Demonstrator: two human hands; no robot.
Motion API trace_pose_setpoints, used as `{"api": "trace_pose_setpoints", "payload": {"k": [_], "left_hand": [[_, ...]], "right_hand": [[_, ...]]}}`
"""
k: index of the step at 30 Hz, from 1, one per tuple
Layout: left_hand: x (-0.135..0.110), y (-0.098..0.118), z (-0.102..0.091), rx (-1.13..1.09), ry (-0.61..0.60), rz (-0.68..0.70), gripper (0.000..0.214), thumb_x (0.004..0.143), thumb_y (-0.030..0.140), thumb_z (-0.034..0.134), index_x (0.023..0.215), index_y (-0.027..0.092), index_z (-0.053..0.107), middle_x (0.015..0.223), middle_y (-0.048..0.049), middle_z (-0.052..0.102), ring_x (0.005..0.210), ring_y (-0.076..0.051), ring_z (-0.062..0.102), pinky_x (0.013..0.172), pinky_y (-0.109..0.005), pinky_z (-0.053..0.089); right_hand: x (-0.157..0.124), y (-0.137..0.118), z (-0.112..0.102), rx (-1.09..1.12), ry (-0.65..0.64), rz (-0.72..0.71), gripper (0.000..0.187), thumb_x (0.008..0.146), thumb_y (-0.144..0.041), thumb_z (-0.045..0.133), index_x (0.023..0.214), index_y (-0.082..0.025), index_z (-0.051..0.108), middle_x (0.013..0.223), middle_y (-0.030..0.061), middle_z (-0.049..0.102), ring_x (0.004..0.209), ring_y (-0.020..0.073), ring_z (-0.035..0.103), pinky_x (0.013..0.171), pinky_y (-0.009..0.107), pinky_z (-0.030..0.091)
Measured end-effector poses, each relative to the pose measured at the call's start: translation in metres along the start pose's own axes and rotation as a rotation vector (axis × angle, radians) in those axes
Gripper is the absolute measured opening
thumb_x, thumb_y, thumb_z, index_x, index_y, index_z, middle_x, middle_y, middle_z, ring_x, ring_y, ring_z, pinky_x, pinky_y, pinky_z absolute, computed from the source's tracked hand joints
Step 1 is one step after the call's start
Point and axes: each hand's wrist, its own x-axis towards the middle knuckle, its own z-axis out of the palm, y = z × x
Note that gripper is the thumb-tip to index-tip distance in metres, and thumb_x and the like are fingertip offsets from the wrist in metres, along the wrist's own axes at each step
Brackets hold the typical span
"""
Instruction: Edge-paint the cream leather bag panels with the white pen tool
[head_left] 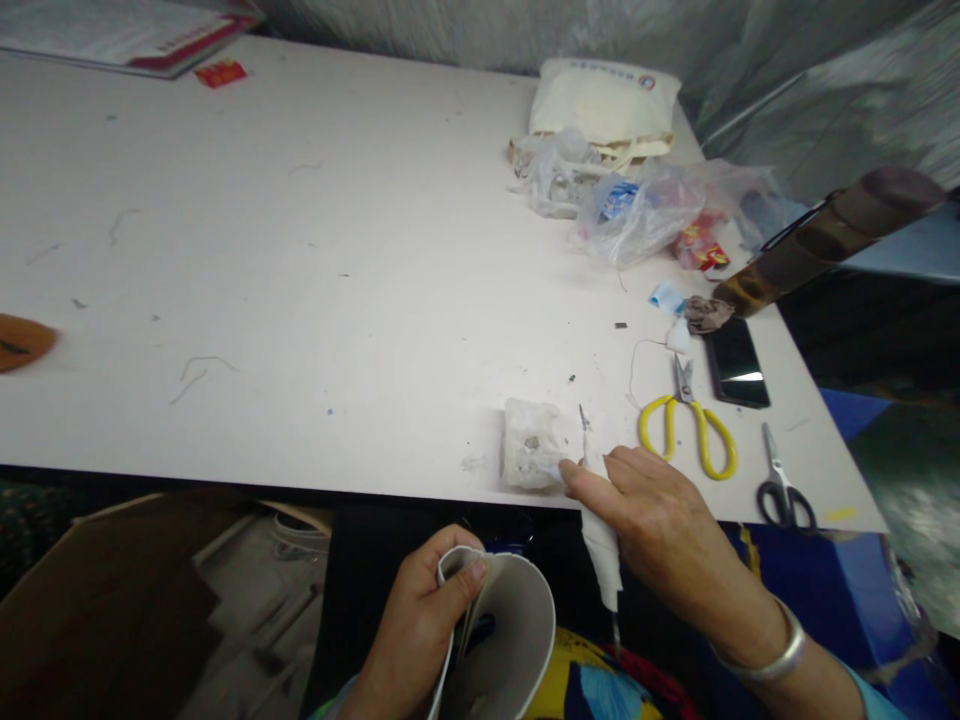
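My left hand [420, 610] pinches the edge of a curled off-white sheet [532, 620], thumb inside and fingers around the outside, in front of the table edge. The sheet bends into an open tube; its material is unclear. My right hand [660, 510] is closed around a thin pointed tool with a white-wrapped handle [602, 560]. Its dark metal tip points away over the table, and another thin metal end shows below. Just left of the tool, a whitish block [530, 440] with a dark pit sits at the table edge, close to my right fingertips.
Yellow-handled scissors [705, 440], small black-handled scissors [784, 490] and a phone [737, 365] lie to the right. Behind them stand a dark bottle [825, 240], plastic bags [645, 215] and a cream bag [604, 100]. Thread scraps dot the white table [337, 330]. An orange piece [26, 343] lies far left.
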Motion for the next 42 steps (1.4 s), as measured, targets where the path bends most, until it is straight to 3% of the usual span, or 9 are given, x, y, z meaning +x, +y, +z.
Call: {"api": "trace_pose_setpoints", "payload": {"k": [30,42], "left_hand": [[0.0004,0.0035,0.0004,0.005,0.018,0.017,0.042,0.078,0.057,0.075,0.077,0.018,0.061,0.064,0.0024,0.051,0.063,-0.014,0.045,0.06,-0.026,0.038],[0.0013,-0.0011,-0.0009,0.019,0.023,0.026,0.039,0.079,0.056,0.073,0.079,0.018,0.061,0.066,0.0028,0.051,0.064,-0.015,0.045,0.061,-0.026,0.038]], "right_hand": [[-0.004,0.0025,0.0049,0.033,0.015,0.006,0.04,0.091,0.007,0.049,0.122,-0.017,0.061,0.078,0.003,0.048,0.076,0.022,0.043,0.072,0.037,0.036],[-0.0088,0.008,0.0062,0.078,0.056,0.026,0.036,0.1,0.004,0.043,0.123,-0.017,0.061,0.077,0.0021,0.047,0.074,0.0201,0.043,0.069,0.035,0.034]]}}
